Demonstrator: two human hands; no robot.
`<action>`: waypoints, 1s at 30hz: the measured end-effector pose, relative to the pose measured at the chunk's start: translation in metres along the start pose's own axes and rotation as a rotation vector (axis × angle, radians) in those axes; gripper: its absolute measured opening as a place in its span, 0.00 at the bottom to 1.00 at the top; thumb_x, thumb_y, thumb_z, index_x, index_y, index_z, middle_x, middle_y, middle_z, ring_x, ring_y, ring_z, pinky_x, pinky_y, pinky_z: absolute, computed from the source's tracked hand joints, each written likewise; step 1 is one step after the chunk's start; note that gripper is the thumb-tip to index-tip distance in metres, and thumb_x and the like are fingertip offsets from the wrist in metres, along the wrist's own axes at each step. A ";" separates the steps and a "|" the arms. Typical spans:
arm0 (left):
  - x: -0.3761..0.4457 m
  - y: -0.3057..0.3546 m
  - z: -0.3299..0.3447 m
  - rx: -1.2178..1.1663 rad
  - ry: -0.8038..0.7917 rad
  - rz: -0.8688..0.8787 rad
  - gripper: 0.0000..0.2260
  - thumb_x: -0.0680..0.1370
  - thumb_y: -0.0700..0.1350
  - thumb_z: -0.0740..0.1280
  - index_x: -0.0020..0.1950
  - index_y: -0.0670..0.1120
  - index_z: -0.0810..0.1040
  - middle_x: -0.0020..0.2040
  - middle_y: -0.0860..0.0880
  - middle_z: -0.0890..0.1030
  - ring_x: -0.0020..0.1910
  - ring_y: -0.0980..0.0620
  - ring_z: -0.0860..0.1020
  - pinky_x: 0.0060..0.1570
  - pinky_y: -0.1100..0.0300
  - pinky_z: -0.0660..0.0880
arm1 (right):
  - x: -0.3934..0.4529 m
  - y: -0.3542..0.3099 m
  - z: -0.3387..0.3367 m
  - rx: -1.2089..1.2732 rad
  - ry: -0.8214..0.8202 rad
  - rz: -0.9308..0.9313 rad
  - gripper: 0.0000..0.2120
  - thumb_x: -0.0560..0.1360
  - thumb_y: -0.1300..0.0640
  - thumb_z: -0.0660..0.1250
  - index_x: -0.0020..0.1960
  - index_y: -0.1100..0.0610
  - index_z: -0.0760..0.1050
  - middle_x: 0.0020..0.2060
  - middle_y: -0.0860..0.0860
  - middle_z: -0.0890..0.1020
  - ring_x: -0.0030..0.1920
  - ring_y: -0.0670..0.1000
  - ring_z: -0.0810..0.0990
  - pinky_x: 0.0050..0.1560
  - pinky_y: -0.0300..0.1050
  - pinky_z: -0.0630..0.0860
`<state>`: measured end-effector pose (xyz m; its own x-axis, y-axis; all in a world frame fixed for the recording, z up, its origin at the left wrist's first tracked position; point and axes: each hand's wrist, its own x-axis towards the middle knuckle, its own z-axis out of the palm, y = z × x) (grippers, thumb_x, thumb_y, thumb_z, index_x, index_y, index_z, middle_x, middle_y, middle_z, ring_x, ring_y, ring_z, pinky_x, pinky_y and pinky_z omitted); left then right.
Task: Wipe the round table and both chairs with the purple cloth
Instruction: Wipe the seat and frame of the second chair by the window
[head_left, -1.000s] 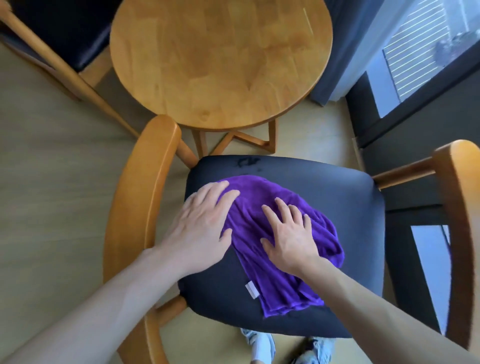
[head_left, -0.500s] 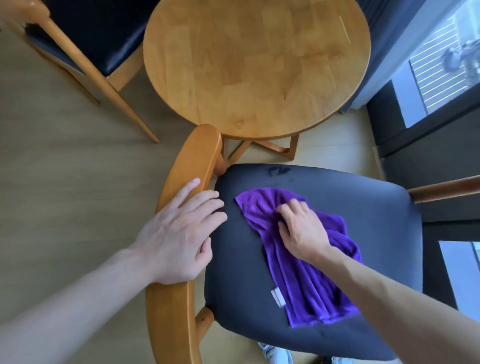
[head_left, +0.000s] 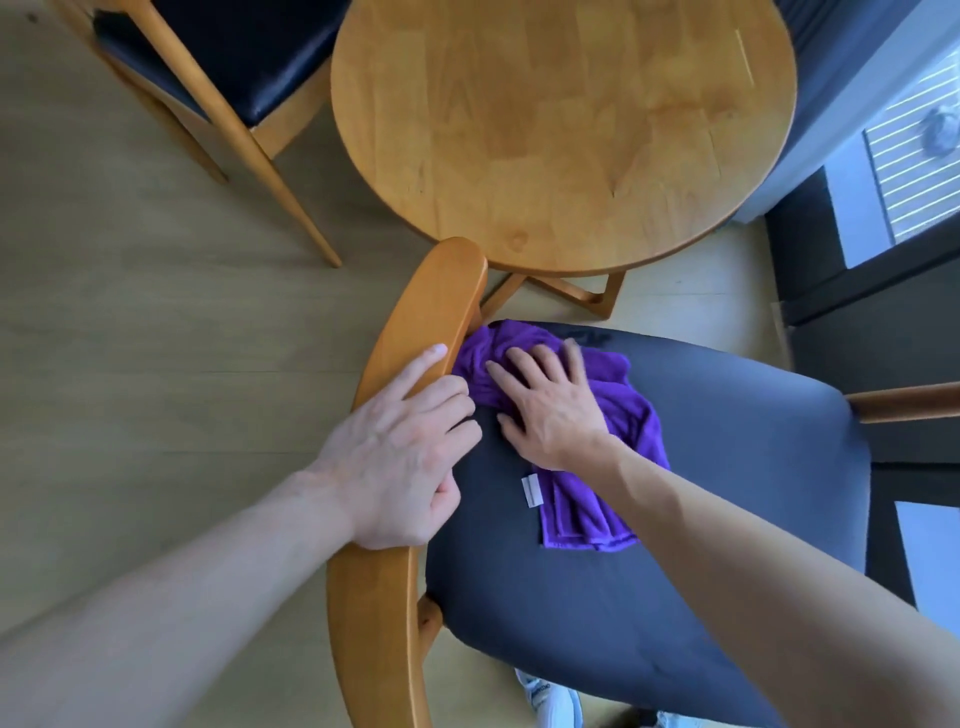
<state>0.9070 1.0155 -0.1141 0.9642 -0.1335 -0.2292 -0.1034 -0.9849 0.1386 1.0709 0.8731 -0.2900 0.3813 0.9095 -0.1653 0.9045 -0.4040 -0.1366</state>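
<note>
The purple cloth is lying crumpled on the dark, smooth padded seat of the near chair, bunched into soft folds at the seat's far left corner, just beside the armrest, and trailing back toward the person in a flatter, layered strip with a small white care tag showing at its left edge. Its weave is looking plush and slightly fuzzy, like microfibre. The right hand is pressing flat on top of the cloth, fingers straight and spread, pinning the fabric to the cushion. The left hand is resting over the curved wooden armrest, a broad, rounded band of glossy honey-coloured wood; the index finger is lying straight along it while the other fingers are bending over its inner edge toward the seat, so the hand is loosely clasping the wood. Beyond the chair the round table is standing on crossed wooden legs, its top made of joined planks with visible grain and a warm varnish. At the upper left the second chair is showing a shiny dark leather-like seat and slim tapered wooden legs. The floor is pale wood-effect board, matte and even
</note>
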 end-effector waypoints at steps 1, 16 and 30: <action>0.000 0.000 0.000 -0.002 -0.003 0.000 0.14 0.71 0.45 0.56 0.48 0.44 0.80 0.49 0.47 0.79 0.60 0.44 0.76 0.82 0.46 0.45 | 0.000 0.008 0.002 -0.020 -0.017 0.036 0.33 0.77 0.36 0.57 0.79 0.48 0.64 0.74 0.52 0.69 0.73 0.63 0.65 0.75 0.71 0.50; 0.001 0.000 0.001 0.010 -0.034 -0.003 0.14 0.73 0.46 0.57 0.49 0.45 0.81 0.49 0.48 0.80 0.60 0.46 0.76 0.82 0.46 0.45 | 0.012 -0.001 -0.004 0.020 -0.030 0.010 0.26 0.77 0.49 0.62 0.74 0.51 0.70 0.74 0.49 0.71 0.69 0.62 0.68 0.62 0.60 0.70; 0.001 -0.001 0.005 -0.012 -0.024 -0.010 0.13 0.72 0.47 0.59 0.49 0.46 0.81 0.48 0.49 0.79 0.58 0.47 0.76 0.82 0.46 0.45 | 0.067 -0.015 -0.018 0.190 -0.164 0.472 0.27 0.73 0.48 0.58 0.70 0.53 0.69 0.70 0.51 0.70 0.74 0.63 0.61 0.75 0.67 0.54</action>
<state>0.9065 1.0160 -0.1189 0.9590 -0.1260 -0.2537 -0.0902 -0.9849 0.1481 1.0867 0.9419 -0.2813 0.6893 0.6037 -0.4004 0.5857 -0.7897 -0.1825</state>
